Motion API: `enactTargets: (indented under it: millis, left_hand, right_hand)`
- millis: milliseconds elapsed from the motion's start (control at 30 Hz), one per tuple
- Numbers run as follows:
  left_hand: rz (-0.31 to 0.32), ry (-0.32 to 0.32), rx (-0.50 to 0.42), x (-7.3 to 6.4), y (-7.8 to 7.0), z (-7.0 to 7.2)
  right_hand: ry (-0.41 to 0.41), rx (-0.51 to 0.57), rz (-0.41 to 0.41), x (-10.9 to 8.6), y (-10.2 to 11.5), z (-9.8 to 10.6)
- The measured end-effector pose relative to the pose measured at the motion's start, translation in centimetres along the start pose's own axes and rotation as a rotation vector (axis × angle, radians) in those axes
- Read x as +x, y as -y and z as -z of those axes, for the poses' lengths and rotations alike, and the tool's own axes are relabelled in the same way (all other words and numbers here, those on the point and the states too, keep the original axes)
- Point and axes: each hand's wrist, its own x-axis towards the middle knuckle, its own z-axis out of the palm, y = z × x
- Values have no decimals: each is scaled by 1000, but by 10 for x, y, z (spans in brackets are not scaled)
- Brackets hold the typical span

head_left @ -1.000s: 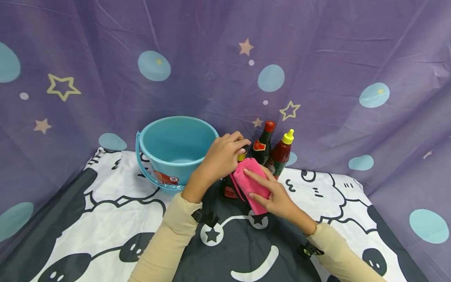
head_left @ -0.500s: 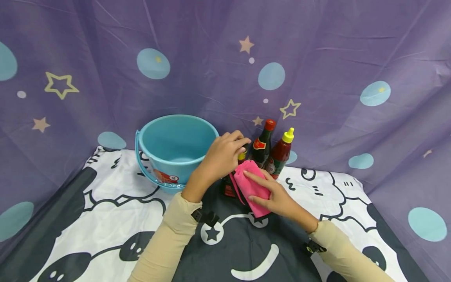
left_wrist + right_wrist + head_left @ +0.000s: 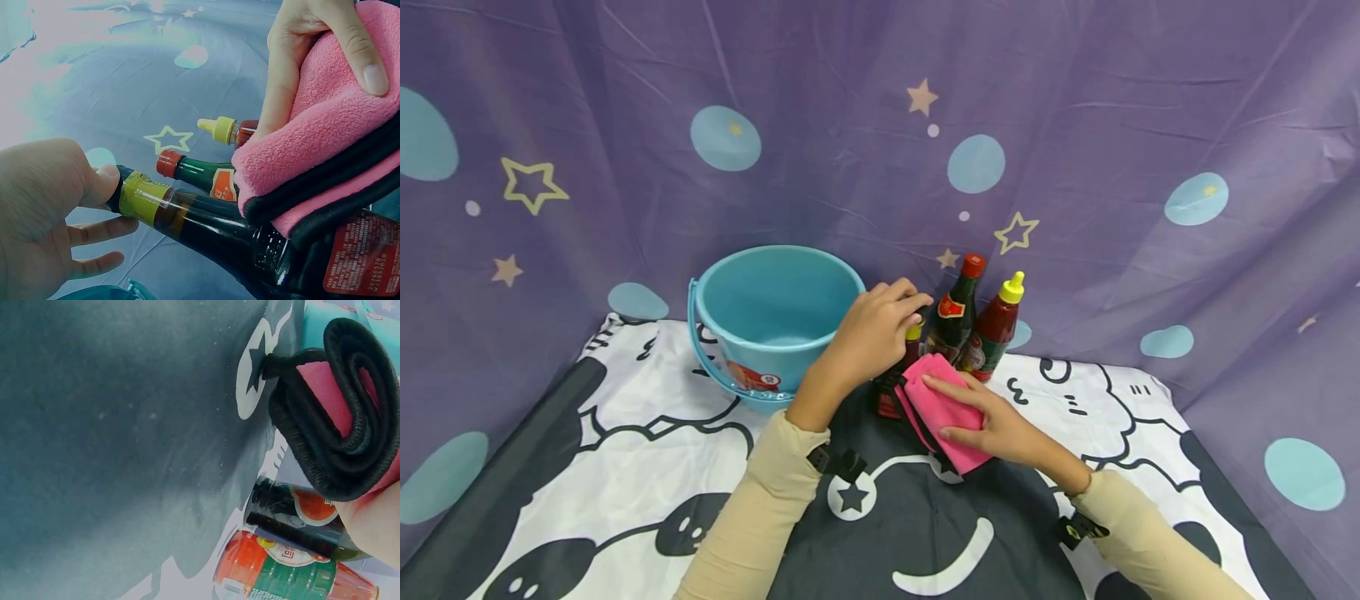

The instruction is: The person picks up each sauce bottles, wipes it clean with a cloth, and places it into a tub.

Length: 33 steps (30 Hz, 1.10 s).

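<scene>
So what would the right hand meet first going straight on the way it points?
Probably the dark, yellow-necked bottle the left hand holds; whether the pink cloth touches it is unclear.

The cloth (image 3: 936, 408) is pink, edged in black. The dark bottle (image 3: 206, 222) has a yellow neck band and red label, the green bottle (image 3: 952, 325) a red cap, the red bottle (image 3: 996, 327) a yellow one. The bucket (image 3: 782, 365) is light blue, the sleeves (image 3: 763, 508) beige, the curtain (image 3: 850, 125) purple with blue spots and yellow and peach stars, the sheet (image 3: 617, 471) white and dark grey with cartoon faces.
</scene>
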Motion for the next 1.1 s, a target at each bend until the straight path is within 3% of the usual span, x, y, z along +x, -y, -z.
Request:
enactTargets:
  millis: [367,567,667,933,1100]
  left_hand:
    - [-3,3,0,-1,1,2]
    - [1,4,-9,-2,2,2]
    - [-4,1,-7,-2,1,1]
    - [-8,-15,-4,-2,1,0]
    - [-9,-14,-2,-1,0,0]
  right_hand:
    - [56,-64,-36,-4,1,8]
    - [128,-274,-78,-6,-7,7]
    - [156,-310,-85,-6,-9,7]
    - [145,-315,-56,-7,-6,9]
    - [93,-348,-34,-9,0,17]
